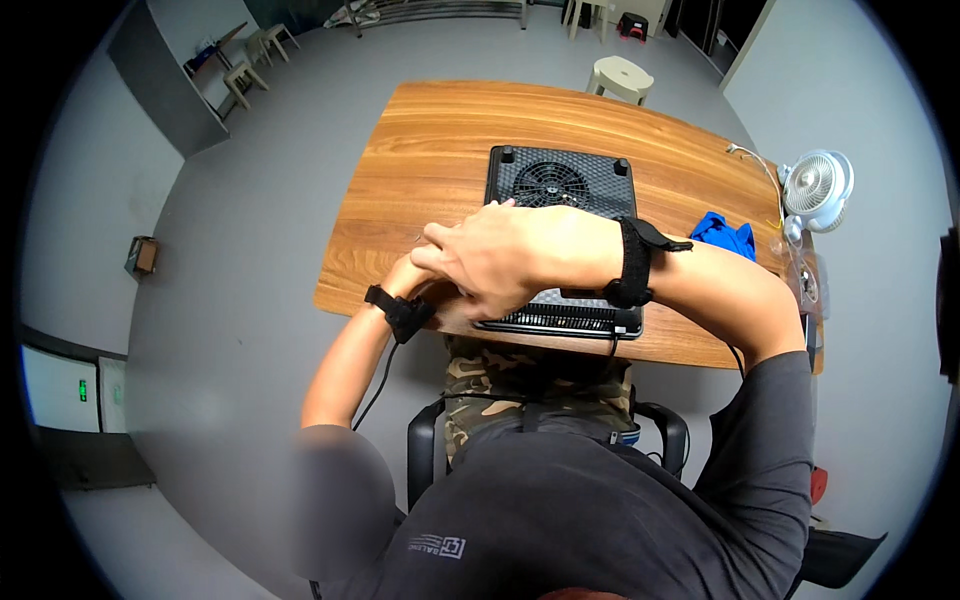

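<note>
Two bare hands meet over the near left corner of a black, mesh-topped laptop cooling pad with a round fan [560, 190], which lies flat on the brown, wood-grain table [420, 170], its near edge close to the table's near edge in front of the seated person. The right hand [500, 255] comes across from the right, palm down, and lies on top of the left hand [415, 275], covering most of it. The right hand's fingers are close together and slightly curled, pointing left; whether they press on anything beneath cannot be told. The left hand is mostly hidden under the right one, so the state of its fingers cannot be told either. Each wrist wears a black strap: the one on the right wrist [630, 262] is wide, the one on the left wrist [398, 310] has a thin black cable running down from it towards the lap.

A crumpled blue cloth [725, 235] lies on the table just right of the cooling pad, beyond the right forearm. A small white desk fan [815, 185] stands at the table's far right corner, with a thin white cable beside it. A pale round plastic stool [620, 75] stands on the grey floor beyond the far edge of the table. The person wears a dark grey long-sleeved top and camouflage trousers and sits on a black chair [425, 445].
</note>
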Available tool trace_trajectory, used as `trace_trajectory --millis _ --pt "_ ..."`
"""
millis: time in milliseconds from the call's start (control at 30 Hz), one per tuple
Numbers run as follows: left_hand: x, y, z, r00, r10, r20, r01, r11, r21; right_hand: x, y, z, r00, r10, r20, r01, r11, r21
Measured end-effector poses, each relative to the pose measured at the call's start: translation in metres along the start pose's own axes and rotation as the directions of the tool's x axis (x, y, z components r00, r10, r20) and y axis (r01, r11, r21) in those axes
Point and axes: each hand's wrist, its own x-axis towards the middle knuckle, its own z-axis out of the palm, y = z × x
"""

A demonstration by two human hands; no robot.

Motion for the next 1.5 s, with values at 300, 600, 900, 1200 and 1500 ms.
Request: trace_trajectory --millis 300,600,900,1200,1500 --pt "0.029 0.001 -0.006 1.0 -0.012 -0.005 0.012 0.997 -0.073 0.105 -0.023 0.07 0.416 0.904 0.102 -0.711 0.393 -0.583" --pt "0.021 0.025 0.005 0.997 -0.055 -0.05 0.052 0.997 -0.058 -0.005 -0.023 -0.035 0.949 0.066 0.308 -0.071 0.997 0.006" --pt "0.032 -0.008 -0.006 0.988 0.152 -0.001 -0.148 0.962 0.23 0.109 -0.03 0.068 0.22 0.97 0.104 -0.763 0.237 -0.602" --pt "0.03 0.009 -0.001 0.998 0.055 -0.027 -0.053 0.997 0.059 -0.009 -0.01 -0.018 0.983 0.044 0.179 -0.051 0.998 0.035" --pt "0.022 0.015 0.001 0.998 0.047 -0.03 -0.045 0.997 0.062 0.002 -0.008 0.004 0.978 0.164 0.127 -0.148 0.981 -0.125"
